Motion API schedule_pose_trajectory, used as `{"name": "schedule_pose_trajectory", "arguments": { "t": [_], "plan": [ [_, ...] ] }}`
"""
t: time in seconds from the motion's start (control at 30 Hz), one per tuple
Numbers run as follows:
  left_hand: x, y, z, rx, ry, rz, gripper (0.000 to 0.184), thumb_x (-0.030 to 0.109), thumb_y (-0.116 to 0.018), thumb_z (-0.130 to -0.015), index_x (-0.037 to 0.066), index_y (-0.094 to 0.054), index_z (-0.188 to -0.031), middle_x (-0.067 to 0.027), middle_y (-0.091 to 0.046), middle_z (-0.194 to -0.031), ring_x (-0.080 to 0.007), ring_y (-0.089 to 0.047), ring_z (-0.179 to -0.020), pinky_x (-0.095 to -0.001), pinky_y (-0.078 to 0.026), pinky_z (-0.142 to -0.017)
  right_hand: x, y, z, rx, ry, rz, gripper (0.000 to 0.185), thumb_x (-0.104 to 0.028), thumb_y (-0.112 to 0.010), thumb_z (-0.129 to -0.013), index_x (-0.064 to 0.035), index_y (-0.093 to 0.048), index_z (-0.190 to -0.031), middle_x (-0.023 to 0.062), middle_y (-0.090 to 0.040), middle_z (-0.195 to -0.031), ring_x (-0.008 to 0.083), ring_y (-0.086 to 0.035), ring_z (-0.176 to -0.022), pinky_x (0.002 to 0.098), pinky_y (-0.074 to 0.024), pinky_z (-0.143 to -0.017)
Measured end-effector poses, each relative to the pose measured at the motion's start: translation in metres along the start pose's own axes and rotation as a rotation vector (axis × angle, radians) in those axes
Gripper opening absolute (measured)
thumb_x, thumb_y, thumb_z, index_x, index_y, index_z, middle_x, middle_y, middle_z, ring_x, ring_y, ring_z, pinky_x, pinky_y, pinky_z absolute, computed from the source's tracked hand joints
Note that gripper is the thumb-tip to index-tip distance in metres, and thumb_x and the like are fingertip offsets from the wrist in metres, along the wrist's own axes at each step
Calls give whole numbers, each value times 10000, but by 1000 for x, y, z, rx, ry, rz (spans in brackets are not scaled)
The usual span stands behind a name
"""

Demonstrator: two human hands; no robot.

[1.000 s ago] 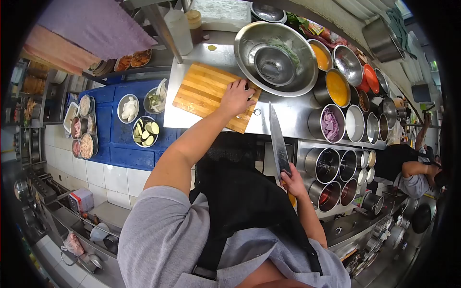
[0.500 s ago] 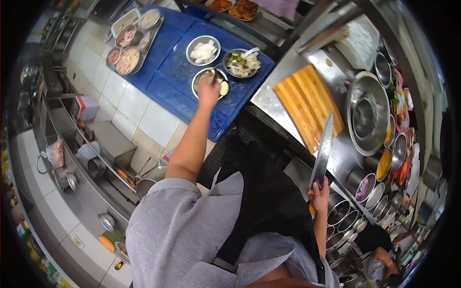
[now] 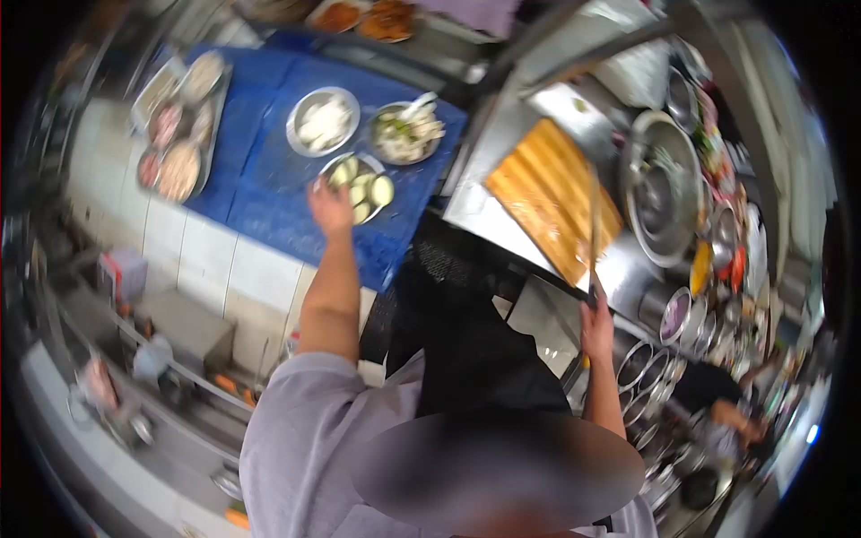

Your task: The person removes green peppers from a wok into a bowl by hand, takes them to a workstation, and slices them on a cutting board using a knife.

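My left hand [image 3: 332, 206] is at the left rim of a metal bowl [image 3: 385, 205] of pale green vegetable slices [image 3: 359, 190]. Its fingers look apart with nothing visible between them, though motion blurs them. In my right hand [image 3: 595, 323] is the handle of a large kitchen knife [image 3: 595, 220]. The blade points away from me, edge-on, over the right part of a wooden cutting board [image 3: 547, 197]. Behind the slices stands a bowl of white pieces [image 3: 325, 124]. To its right is a bowl of mixed green and white cut vegetables [image 3: 406, 134].
A blue work surface [image 3: 260, 170] carries the bowls and, at far left, a tray with containers of pale and pink food [image 3: 179, 170]. A large metal basin [image 3: 664, 188] stands right of the board. Another person [image 3: 717, 403] is at lower right among metal pots.
My left hand has drawn back from inside the bowl of slices to its left rim, uncovering more slices. The knife has turned edge-on over the board. My view has shifted.
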State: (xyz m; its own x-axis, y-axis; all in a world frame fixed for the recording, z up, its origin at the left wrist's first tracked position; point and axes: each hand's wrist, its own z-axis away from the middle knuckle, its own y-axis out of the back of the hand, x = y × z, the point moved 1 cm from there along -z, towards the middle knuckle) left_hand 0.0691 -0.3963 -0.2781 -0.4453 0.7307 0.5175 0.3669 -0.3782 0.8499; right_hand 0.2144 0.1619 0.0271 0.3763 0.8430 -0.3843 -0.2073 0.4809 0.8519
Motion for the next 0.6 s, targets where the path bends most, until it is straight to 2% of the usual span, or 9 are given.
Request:
{"name": "schedule_pose_trajectory", "arguments": {
  "t": [0.03,0.07,0.17,0.27,0.33,0.4,0.43,0.53,0.6],
  "plan": [
    [-3,2,-3,-17,-78,16,678,390,-725,-922,27,-530,-1460,-273,-441,-1534,-440,-425,-1415,-528,-374,-1170,-22,3,-13,14,-31,55,632,-207,-654,-987,-176,-409,-1569,198,-663,-1075,365,-671,-979,424,-538,-873],
    [9,15,-3,-55,-8,-6,684,411,-713,-928,37,-522,-1467,-273,-439,-1536,-443,-418,-1424,-530,-386,-1160,-44,6,-26,25,-62,110,663,-234,-672,-973,-239,-408,-1582,215,-662,-1111,389,-668,-1031,451,-535,-914],
    [51,53,-11,-7,-6,-10,734,475,-671,-949,122,-433,-1546,-256,-396,-1578,-437,-412,-1441,-586,-404,-1111,-63,5,-65,96,-61,169,679,-265,-695,-943,-420,-433,-1550,214,-625,-1138,398,-662,-1038,489,-540,-901],
    [122,91,-20,-8,-356,263,661,298,-698,-957,20,-452,-1503,-315,-355,-1565,-488,-376,-1432,-544,-337,-1169,-69,4,-93,137,0,174,639,-256,-698,-938,-393,-481,-1524,209,-604,-1163,388,-631,-1086,480,-537,-910],
    [187,117,-11,-161,-507,423,616,214,-686,-955,20,-458,-1494,-275,-371,-1570,-460,-362,-1451,-517,-295,-1205,-70,16,-87,178,-40,178,625,-243,-696,-936,-370,-499,-1515,209,-603,-1182,385,-620,-1109,480,-529,-926],
    [251,142,5,-291,-722,564,567,159,-675,-944,15,-483,-1458,-244,-400,-1562,-433,-370,-1455,-498,-279,-1216,-66,23,-67,447,76,239,576,-208,-684,-930,-289,-549,-1483,208,-611,-1195,387,-602,-1126,482,-507,-959],
    [279,150,19,-357,-811,646,540,135,-668,-938,15,-499,-1437,-230,-418,-1554,-418,-376,-1455,-490,-272,-1219,-59,26,-49,479,44,220,576,-208,-684,-930,-289,-549,-1483,208,-611,-1195,387,-602,-1126,482,-507,-959],
    [337,145,63,-544,-869,734,463,104,-669,-920,20,-560,-1362,-213,-476,-1508,-387,-415,-1432,-472,-294,-1209,-36,32,24,419,6,-80,498,-139,-691,-908,-164,-616,-1400,206,-628,-1190,387,-593,-1144,476,-487,-997],
    [362,134,91,-608,-869,757,437,103,-671,-921,25,-578,-1341,-207,-485,-1500,-386,-424,-1424,-469,-306,-1204,-10,12,83,461,18,-232,477,-120,-690,-908,-133,-623,-1380,192,-641,-1185,385,-590,-1156,470,-477,-1021]
  ]
}}
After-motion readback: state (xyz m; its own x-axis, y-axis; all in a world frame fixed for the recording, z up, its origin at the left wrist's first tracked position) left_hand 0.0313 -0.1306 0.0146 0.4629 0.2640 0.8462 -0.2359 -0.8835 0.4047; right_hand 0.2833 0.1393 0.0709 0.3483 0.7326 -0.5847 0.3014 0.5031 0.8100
